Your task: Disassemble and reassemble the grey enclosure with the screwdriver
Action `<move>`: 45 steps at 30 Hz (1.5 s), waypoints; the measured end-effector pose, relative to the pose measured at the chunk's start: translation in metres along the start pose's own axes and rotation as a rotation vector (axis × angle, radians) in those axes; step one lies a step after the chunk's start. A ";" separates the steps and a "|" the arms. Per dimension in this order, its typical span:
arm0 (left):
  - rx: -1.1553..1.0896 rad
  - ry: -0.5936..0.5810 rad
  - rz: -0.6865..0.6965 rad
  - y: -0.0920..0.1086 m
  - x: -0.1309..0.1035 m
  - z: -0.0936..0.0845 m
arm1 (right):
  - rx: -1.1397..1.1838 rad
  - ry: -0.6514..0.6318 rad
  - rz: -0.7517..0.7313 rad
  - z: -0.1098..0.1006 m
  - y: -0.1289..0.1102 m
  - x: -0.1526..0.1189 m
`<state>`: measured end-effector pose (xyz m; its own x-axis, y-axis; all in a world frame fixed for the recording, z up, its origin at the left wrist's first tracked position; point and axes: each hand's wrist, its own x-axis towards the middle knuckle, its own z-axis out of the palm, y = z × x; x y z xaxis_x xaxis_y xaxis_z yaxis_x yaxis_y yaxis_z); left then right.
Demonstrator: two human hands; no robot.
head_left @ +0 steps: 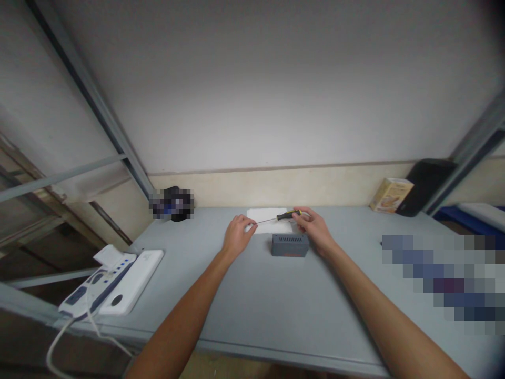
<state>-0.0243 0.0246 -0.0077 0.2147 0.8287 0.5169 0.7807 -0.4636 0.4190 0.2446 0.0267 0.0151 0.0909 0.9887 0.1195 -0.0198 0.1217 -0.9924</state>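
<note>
Step in hand, as we judge it: handling the screwdriver (289,215) at both ends. Our right grip (316,230) is closed on its handle; our left grip (237,232) pinches the tip of its shaft. We hold it across the white sheet (258,215), just behind the grey box (290,246) on the surface (244,305). The next move calls for a firm handle hold, with the left fingertips freeing the tip cleanly.

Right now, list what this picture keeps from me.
- Tip of the screwdriver, head view: covered or too small at the left hand.
- Underside of the grey box, head view: hidden by the box itself.
- Print on the yellow carton, head view: blurred, too small.
- End of the thick white cable, head view: cut off by the bottom edge.
</note>
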 end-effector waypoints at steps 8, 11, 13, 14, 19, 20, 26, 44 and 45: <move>0.154 -0.040 0.100 0.004 -0.001 -0.008 | -0.026 -0.030 -0.142 0.001 -0.012 -0.002; 0.149 -0.043 0.100 0.004 0.000 -0.008 | -0.038 -0.033 -0.152 0.001 -0.016 -0.002; 0.130 -0.044 0.087 0.005 0.000 -0.007 | -0.041 -0.034 -0.150 0.001 -0.018 -0.003; 0.120 -0.046 0.079 0.005 -0.001 -0.007 | -0.040 -0.037 -0.149 0.001 -0.019 -0.003; 0.073 -0.053 0.042 0.009 -0.001 -0.010 | -0.034 -0.052 -0.150 0.000 -0.020 -0.003; 0.067 -0.050 0.040 0.009 0.000 -0.010 | -0.036 -0.052 -0.152 0.000 -0.020 -0.003; -0.081 -0.012 0.097 0.011 0.001 -0.010 | -0.056 -0.008 -0.209 0.000 -0.022 -0.004; -0.582 -0.116 0.053 0.062 -0.008 -0.019 | 0.090 0.132 -0.428 0.000 -0.057 -0.016; -0.593 -0.129 0.051 0.063 -0.008 -0.020 | 0.104 0.145 -0.439 0.000 -0.058 -0.016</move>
<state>0.0115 -0.0174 0.0290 0.3414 0.8150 0.4682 0.3156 -0.5686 0.7597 0.2447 0.0041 0.0708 0.2510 0.8199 0.5146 -0.0469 0.5413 -0.8395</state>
